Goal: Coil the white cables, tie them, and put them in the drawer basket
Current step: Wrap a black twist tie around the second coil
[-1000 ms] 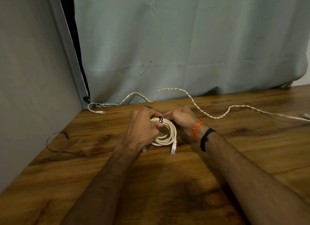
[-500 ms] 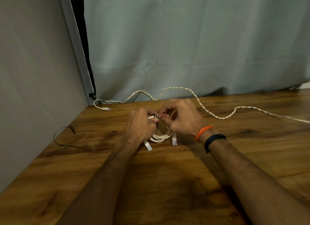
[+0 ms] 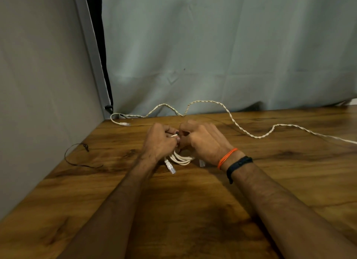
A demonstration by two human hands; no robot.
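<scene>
At the centre of the frame your two hands meet over the coiled white cable [image 3: 180,158], which lies on the wooden table [image 3: 193,210] just below your knuckles. Your left hand [image 3: 159,142] has its fingers curled tight, pinching a thin black tie [image 3: 176,133] at the top of the coil, with a short pale tip showing beside the thumb. Your right hand [image 3: 202,141] faces it, fingers curled in too, its fingertips touching the same black tie; how much of the tie it grips is hidden by the knuckles. Several loops of the coil show between your wrists, and one clear plug [image 3: 171,168] sticks out toward the lower left under your left wrist. A second plug end [image 3: 201,163] peeks out just under your right wrist.

On your right wrist sit an orange thread band [image 3: 226,157] and, just behind it, a black band [image 3: 238,164].

Toward the upper middle of the frame a second, twisted white cable [image 3: 231,119] snakes uncoiled along the far edge of the table, from its plug [image 3: 124,124] at the left to the right edge of the frame, well apart from your hands. At the left edge of the table a loose black wire [image 3: 77,162] lies in an open curve. A pale curtain [image 3: 212,56] hangs behind the table, and a grey wall [image 3: 38,85] fills the left.
</scene>
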